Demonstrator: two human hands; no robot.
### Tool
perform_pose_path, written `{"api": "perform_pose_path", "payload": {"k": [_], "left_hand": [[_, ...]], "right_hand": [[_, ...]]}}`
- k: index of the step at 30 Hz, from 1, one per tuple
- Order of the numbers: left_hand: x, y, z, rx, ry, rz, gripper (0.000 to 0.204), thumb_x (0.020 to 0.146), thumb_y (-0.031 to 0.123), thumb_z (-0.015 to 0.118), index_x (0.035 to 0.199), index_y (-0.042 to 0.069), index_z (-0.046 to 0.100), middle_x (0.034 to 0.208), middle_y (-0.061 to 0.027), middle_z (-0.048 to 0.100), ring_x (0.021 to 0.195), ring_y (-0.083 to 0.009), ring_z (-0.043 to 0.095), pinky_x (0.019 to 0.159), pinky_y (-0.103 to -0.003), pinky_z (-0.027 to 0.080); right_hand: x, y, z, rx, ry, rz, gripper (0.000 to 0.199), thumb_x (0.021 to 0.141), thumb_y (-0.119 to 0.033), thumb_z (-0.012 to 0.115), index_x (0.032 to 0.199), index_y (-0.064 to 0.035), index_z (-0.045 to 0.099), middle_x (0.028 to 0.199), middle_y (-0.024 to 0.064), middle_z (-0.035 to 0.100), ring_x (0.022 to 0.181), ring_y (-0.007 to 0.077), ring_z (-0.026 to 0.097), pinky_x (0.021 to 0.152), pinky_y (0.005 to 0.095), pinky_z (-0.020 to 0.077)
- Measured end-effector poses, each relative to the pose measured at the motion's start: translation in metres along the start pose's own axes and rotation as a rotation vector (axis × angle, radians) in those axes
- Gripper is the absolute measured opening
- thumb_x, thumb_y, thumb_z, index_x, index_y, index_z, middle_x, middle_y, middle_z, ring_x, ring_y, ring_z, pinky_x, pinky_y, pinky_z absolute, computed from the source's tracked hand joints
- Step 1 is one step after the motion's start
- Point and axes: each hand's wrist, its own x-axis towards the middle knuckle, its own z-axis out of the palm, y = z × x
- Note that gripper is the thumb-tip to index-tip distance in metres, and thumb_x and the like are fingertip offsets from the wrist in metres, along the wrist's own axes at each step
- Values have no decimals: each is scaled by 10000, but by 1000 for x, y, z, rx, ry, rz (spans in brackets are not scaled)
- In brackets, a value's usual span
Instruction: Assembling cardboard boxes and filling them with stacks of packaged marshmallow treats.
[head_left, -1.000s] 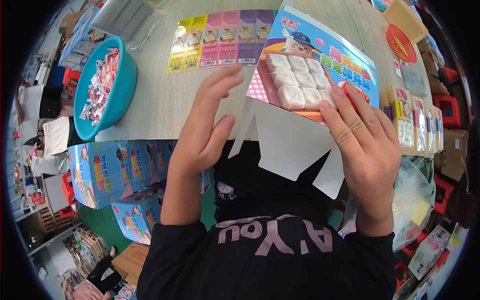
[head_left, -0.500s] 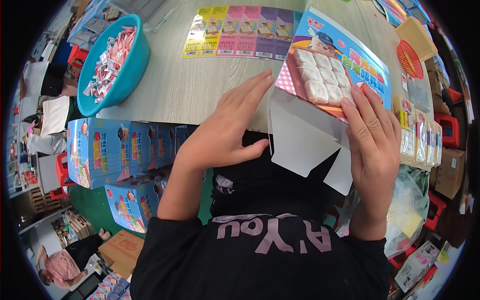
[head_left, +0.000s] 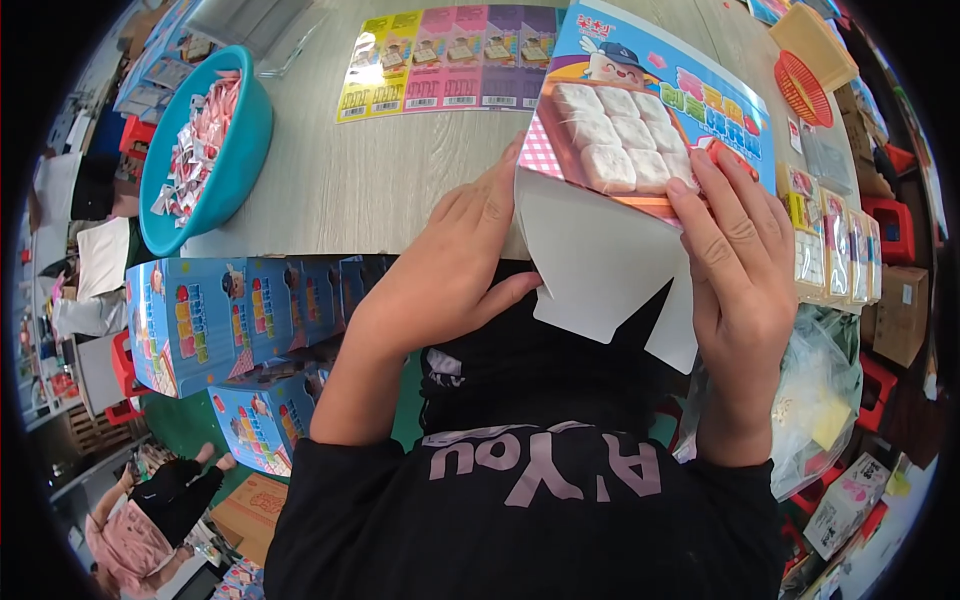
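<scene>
- Box of thin printed cardboard, blue with a picture of white square sweets (head_left: 640, 130), tilted over the near edge of the pale wood-grain table (head_left: 330, 190); its end toward the person is unfolded, plain white flaps (head_left: 600, 270) hanging past that edge.
- Left hand (head_left: 440, 255) uncurled, fingers straight and together against the box's left side, thumb spread toward a white flap; whether the thumb touches is unclear.
- Right hand (head_left: 745, 260) with bent fingers on the printed face, near its lower right corner; the thumb is hidden, so I cannot tell whether it grips.
- Flat sheet of yellow, pink and purple labels (head_left: 450, 55), left of the box, back from the near edge.
- Round turquoise plastic bowl (head_left: 255, 150) at the table's near left corner, holding small pink-and-white wrapped packets (head_left: 205, 150).
- Red plastic basket (head_left: 803, 88) by the right edge.
- Upright blue printed cartons (head_left: 230, 320) below the near edge, on the left.
</scene>
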Motion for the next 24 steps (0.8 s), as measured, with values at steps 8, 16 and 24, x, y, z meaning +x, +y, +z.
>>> {"api": "perform_pose_path", "payload": {"k": [8, 16, 24], "left_hand": [[6, 14, 21, 97, 98, -44, 1060, 785, 178, 788, 1511, -137, 84, 1552, -336, 256, 1362, -485, 395, 1131, -492, 329], [12, -10, 34, -99, 336, -32, 1143, 725, 255, 870, 1545, -43, 131, 1538, -286, 298, 1354, -451, 403, 1138, -496, 329], [44, -12, 25, -368, 248, -105, 1043, 683, 210, 897, 1499, -4, 284, 1444, -254, 463, 1332, -404, 472, 1057, -421, 436]], "right_hand": [[-2, 0, -1, 44, -18, 24, 438, 788, 25, 654, 1211, -72, 714, 1301, 134, 654, 1240, 332, 587, 1017, 467, 434], [1, -6, -6, 115, -46, 26, 354, 844, -17, 669, 1191, -66, 717, 1278, 141, 664, 1214, 346, 602, 1006, 470, 442], [4, 3, -3, 146, -14, 14, 309, 843, -17, 682, 1148, -35, 726, 1230, 157, 685, 1220, 349, 607, 1007, 469, 445]]}}
